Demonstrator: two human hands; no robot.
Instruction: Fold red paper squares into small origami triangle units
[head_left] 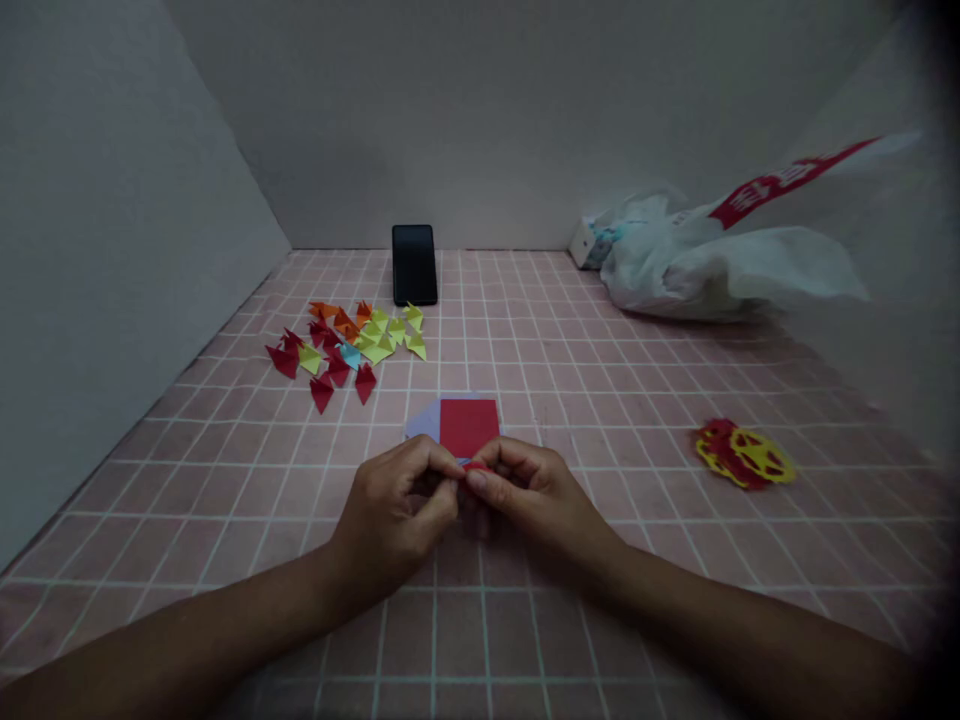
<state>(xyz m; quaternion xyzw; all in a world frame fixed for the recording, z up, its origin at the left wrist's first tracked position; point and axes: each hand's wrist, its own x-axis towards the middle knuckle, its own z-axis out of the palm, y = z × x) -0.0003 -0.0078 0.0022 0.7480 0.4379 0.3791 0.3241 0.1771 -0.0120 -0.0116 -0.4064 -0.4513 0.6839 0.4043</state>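
My left hand [397,510] and my right hand [529,490] meet at the centre of the pink tiled surface [600,380], both pinching a small red piece of paper [474,466] between thumbs and fingertips. Most of that piece is hidden by the fingers. Just beyond the hands lies a small stack of square paper sheets [461,425], red on top with a pale sheet showing at its left edge.
A pile of folded paper triangles [345,345] in red, orange, yellow-green and blue lies at the far left. A black phone [414,264] leans on the back wall. A white plastic bag [705,255] sits far right. Red and yellow paper cutouts [742,455] lie to the right.
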